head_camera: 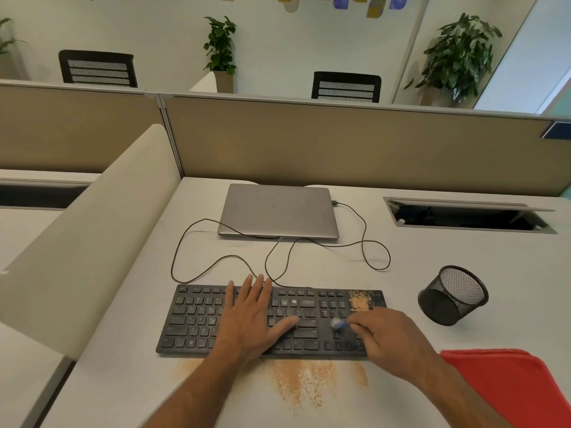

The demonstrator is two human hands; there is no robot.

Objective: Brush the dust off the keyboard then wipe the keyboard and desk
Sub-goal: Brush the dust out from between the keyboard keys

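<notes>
A black keyboard (197, 319) lies across the white desk (123, 381). My left hand (253, 316) rests flat on its middle keys with straight fingers. My right hand (389, 338) grips a small blue brush (338, 324), blurred, over the keys on the right side. A patch of orange-brown dust (360, 301) sits on the keyboard's top right corner. More of that dust (302, 381) is spread on the desk in front of the keyboard. A red cloth (509, 384) lies at the right near the desk's front edge.
A closed grey laptop (278, 211) lies behind the keyboard, with a black cable (367, 242) looping across the desk. A black mesh cup (452, 296) stands tilted at the right. An open cable hatch (469, 216) is at the back right. Beige partitions (340, 143) bound the desk.
</notes>
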